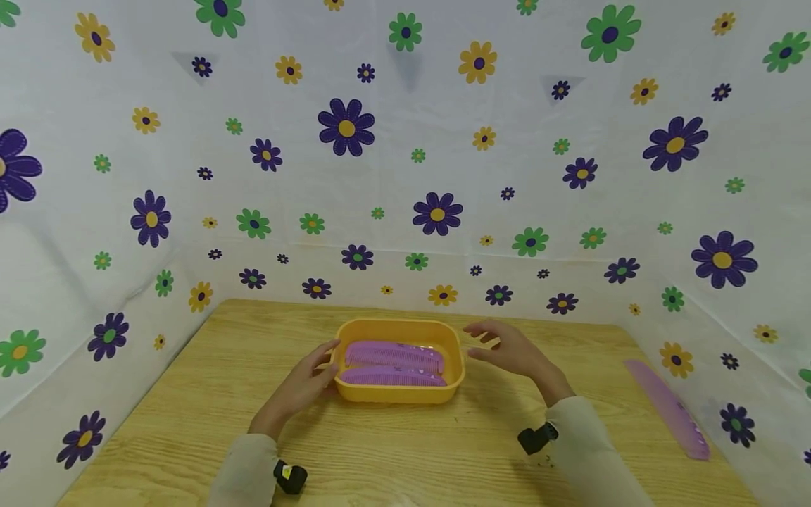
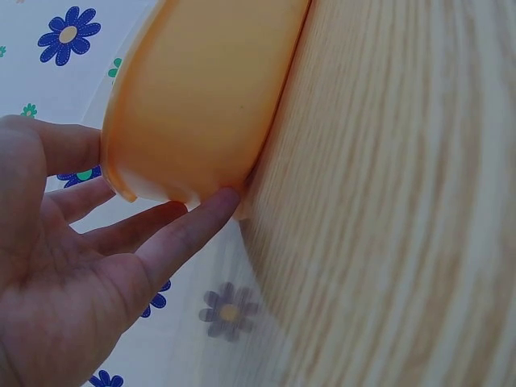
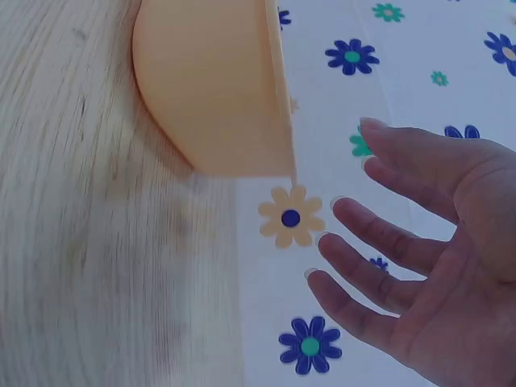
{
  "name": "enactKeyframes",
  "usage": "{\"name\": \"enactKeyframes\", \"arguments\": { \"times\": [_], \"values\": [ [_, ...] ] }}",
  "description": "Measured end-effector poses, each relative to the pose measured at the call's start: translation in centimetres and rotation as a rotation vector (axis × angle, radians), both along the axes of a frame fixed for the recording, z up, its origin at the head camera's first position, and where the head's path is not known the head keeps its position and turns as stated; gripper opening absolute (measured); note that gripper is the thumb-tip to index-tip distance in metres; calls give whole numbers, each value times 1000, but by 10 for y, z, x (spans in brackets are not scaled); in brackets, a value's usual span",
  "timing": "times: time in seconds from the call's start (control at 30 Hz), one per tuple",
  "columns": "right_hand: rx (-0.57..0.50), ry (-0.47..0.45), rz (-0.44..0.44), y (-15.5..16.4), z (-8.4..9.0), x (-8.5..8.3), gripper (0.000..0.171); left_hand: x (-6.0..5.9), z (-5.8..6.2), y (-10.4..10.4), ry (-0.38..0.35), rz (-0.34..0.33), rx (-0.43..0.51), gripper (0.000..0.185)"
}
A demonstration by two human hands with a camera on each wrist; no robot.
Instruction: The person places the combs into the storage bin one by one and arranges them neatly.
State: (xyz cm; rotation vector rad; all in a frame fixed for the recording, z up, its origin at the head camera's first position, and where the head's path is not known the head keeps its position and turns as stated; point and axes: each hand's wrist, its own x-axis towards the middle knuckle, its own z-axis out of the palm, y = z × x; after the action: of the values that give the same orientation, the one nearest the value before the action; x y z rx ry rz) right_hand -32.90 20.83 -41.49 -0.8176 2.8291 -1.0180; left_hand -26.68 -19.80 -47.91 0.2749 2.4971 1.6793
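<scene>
A yellow plastic tub (image 1: 398,396) stands on the table, with two purple combs (image 1: 394,377) lying lengthwise inside, one behind the other. At its left end is my left hand (image 1: 301,387); in the left wrist view the thumb and extended fingers (image 2: 197,222) touch the tub's end wall and rim without wrapping around it. To the right of the tub, my right hand (image 1: 512,350) hovers with spread, slightly bent fingers. The right wrist view shows a gap between those fingertips and the tub wall (image 3: 218,89), and nothing in the palm.
A third purple comb (image 1: 668,412) lies at the table's right edge, close to the flowered sheet (image 1: 633,211). That sheet rises behind the wooden table (image 1: 266,345) and along both sides. Each wrist carries a small black device (image 1: 537,438).
</scene>
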Motion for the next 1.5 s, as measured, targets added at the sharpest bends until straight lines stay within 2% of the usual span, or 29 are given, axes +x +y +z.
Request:
{"name": "enactKeyframes", "arguments": {
  "times": [0.27,0.47,0.57,0.87,1.13,1.33,1.5],
  "values": [
    [14,19,-42,39,0,16,42,1,2,-1,1,-4,4,56],
    [39,93,-89,70,-2,28,41,1,1,-1,11,-15,-2,56],
    [52,100,-121,86,-3,33,41,1,0,-1,11,-13,-3,56],
    [109,74,-216,137,-2,44,44,-1,-2,0,7,-10,4,56],
    [206,64,-360,183,-3,48,45,0,-3,2,0,13,3,56],
    [247,-9,-442,214,-10,48,48,0,-4,1,-8,22,0,55],
    [254,-55,-455,234,-14,49,50,-1,-4,-1,-6,28,-4,55]
  ]
}}
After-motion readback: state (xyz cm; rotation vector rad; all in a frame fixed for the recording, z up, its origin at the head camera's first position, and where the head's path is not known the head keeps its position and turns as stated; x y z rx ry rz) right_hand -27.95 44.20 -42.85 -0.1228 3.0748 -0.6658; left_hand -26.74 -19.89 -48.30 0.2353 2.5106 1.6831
